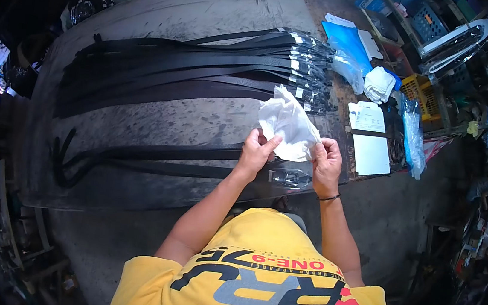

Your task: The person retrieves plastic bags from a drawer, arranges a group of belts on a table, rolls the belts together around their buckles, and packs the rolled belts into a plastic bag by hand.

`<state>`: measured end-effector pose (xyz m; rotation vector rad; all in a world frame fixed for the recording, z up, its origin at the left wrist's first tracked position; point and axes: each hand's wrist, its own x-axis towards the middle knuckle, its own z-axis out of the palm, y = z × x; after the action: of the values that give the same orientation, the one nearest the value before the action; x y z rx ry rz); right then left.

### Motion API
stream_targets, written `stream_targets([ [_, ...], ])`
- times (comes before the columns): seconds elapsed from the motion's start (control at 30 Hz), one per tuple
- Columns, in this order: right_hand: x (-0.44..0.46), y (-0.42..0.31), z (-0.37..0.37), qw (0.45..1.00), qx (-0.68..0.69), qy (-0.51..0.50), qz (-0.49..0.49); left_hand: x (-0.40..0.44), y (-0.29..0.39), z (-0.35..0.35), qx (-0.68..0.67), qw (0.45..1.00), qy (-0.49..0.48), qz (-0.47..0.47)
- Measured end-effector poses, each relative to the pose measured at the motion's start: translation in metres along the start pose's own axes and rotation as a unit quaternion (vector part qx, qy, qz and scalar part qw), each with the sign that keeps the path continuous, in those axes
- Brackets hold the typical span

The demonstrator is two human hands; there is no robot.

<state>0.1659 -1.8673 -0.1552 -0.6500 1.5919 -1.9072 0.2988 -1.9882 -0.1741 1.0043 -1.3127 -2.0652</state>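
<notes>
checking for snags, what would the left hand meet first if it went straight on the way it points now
Beyond the white sheet it holds, the left hand would probably meet the bundle of black straps first, though it might pass above them; height is unclear.

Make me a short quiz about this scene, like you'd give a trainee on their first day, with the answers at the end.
1. Which thing do the left hand and right hand both hold?
A) a yellow crate
B) a white sheet
C) a blue bag

2. True or false: a dark wristband is worn on the right wrist.

3. On the table, the large group of black straps has ends with white bands. On which side of the picture are those ends, left or right?

Key: 1. B; 2. True; 3. Right
</notes>
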Motion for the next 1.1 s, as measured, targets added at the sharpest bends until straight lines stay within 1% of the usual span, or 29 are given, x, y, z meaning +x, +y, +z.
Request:
stream_targets([
  [0.03, -0.004, 0.002, 0.002, 0.999, 0.032, -0.014, -0.012, 0.003, 0.0, -0.004, 0.001, 1.0, -0.001, -0.001],
  [0.07, -0.008, 0.002, 0.003, 0.999, 0.031, -0.011, -0.011, 0.007, 0.0, -0.01, -0.076, 0.997, -0.011, 0.015],
  [0.1, -0.012, 0.001, 0.003, 0.997, 0.061, 0.037, 0.024, 0.009, 0.0, -0.014, -0.154, 0.987, -0.021, 0.033],
  [0.13, -0.016, 0.001, 0.003, 0.99, 0.092, 0.085, 0.058, 0.008, 0.001, -0.017, -0.175, 0.983, 0.002, 0.05],
  [0.17, -0.021, 0.003, 0.001, 0.99, 0.092, 0.087, 0.058, 0.009, -0.002, -0.02, -0.174, 0.983, 0.001, 0.049],
  [0.23, -0.038, 0.014, -0.003, 0.977, 0.065, 0.106, 0.174, 0.011, -0.014, -0.029, -0.175, 0.984, -0.04, 0.016],
  [0.3, -0.055, 0.027, -0.002, 0.965, 0.075, 0.107, 0.226, 0.011, -0.021, -0.029, -0.191, 0.981, -0.034, 0.02],
  [0.37, -0.069, 0.035, -0.001, 0.954, 0.057, 0.114, 0.272, 0.012, -0.022, -0.03, -0.168, 0.986, -0.015, 0.002],
  [0.4, -0.075, 0.038, 0.0, 0.953, 0.058, 0.111, 0.275, 0.009, -0.018, -0.03, -0.167, 0.986, -0.01, -0.013],
  [0.43, -0.079, 0.041, -0.001, 0.949, 0.016, 0.135, 0.285, 0.009, -0.019, -0.031, -0.166, 0.986, -0.007, -0.012],
  [0.47, -0.082, 0.045, -0.003, 0.942, -0.027, 0.159, 0.294, 0.01, -0.02, -0.033, -0.132, 0.991, -0.011, 0.012],
  [0.5, -0.083, 0.05, -0.007, 0.942, -0.025, 0.157, 0.295, 0.01, -0.023, -0.034, -0.097, 0.995, -0.016, 0.035],
  [0.53, -0.083, 0.055, -0.012, 0.962, -0.163, 0.157, 0.156, 0.011, -0.025, -0.035, -0.069, 0.997, -0.01, 0.041],
  [0.57, -0.083, 0.06, -0.017, 0.944, -0.294, 0.151, 0.011, 0.012, -0.028, -0.034, -0.068, 0.997, -0.009, 0.041],
  [0.6, -0.078, 0.053, -0.013, 0.949, -0.278, 0.143, -0.026, 0.014, -0.034, -0.034, -0.023, 0.996, 0.003, 0.084],
  [0.63, -0.073, 0.036, -0.001, 0.949, -0.278, 0.147, -0.023, 0.013, -0.037, -0.033, 0.023, 0.992, 0.012, 0.125],
  [0.67, -0.066, 0.016, 0.016, 0.966, -0.238, 0.097, 0.007, 0.009, -0.033, -0.031, 0.099, 0.984, 0.039, 0.142],
  [0.7, -0.056, 0.002, 0.03, 0.979, -0.198, 0.046, 0.035, -0.004, -0.013, -0.026, 0.181, 0.968, 0.039, 0.172],
  [0.77, -0.038, -0.007, 0.046, 0.967, -0.255, -0.009, -0.011, -0.013, -0.004, -0.019, 0.234, 0.951, 0.008, 0.203],
  [0.8, -0.03, -0.006, 0.051, 0.975, -0.222, -0.018, 0.001, -0.016, -0.003, -0.014, 0.222, 0.937, 0.01, 0.27],
  [0.83, -0.023, -0.006, 0.056, 0.982, -0.187, -0.027, 0.011, -0.018, -0.003, -0.011, 0.22, 0.937, 0.004, 0.271],
  [0.87, -0.019, -0.009, 0.06, 0.974, -0.224, -0.03, 0.004, -0.018, -0.004, -0.01, 0.268, 0.92, 0.008, 0.285],
  [0.9, -0.015, -0.012, 0.06, 0.974, -0.225, -0.028, 0.002, -0.018, -0.004, -0.009, 0.316, 0.9, 0.014, 0.299],
  [0.93, -0.013, -0.015, 0.06, 0.966, -0.253, -0.047, -0.01, -0.017, -0.004, -0.008, 0.324, 0.884, 0.024, 0.335],
  [0.97, -0.012, -0.016, 0.061, 0.957, -0.28, -0.067, -0.021, -0.016, -0.005, -0.008, 0.324, 0.884, 0.024, 0.336],
  [1.0, -0.012, -0.016, 0.06, 0.956, -0.284, -0.066, -0.025, -0.015, -0.003, -0.008, 0.352, 0.865, 0.014, 0.358],
  [1.03, -0.011, -0.013, 0.057, 0.956, -0.284, -0.067, -0.025, -0.015, -0.002, -0.008, 0.38, 0.843, 0.005, 0.38],
  [1.07, -0.01, -0.007, 0.054, 0.963, -0.26, -0.072, -0.019, -0.014, 0.0, -0.008, 0.38, 0.844, 0.005, 0.38],
  [1.1, -0.009, -0.006, 0.051, 0.969, -0.235, -0.075, -0.012, -0.014, 0.002, -0.006, 0.393, 0.828, -0.003, 0.399],
])
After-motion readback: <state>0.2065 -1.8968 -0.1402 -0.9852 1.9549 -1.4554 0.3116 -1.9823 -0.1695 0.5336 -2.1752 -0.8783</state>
